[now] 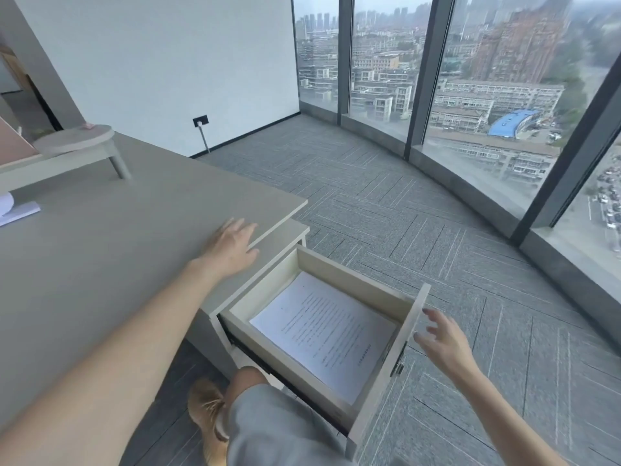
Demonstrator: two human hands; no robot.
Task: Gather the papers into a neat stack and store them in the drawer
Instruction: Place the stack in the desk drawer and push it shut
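A stack of white printed papers [324, 331] lies flat inside the pulled-out cream drawer [339, 272] under the desk's right corner. My left hand [232, 247] rests flat on the grey desk top [117, 264] near its corner, fingers spread, holding nothing. Just outside the drawer's front panel [389, 364] my right hand [443, 341] hovers with its fingers apart, fingertips close to the panel's top edge; I cannot tell if they touch it.
A small round stool-like stand [77, 142] sits on the desk's far left, with some white paper [16, 210] at the left edge. Grey carpet [403, 203] stretches to floor-to-ceiling windows [504, 79]. My knee and shoe [208, 412] are below the drawer.
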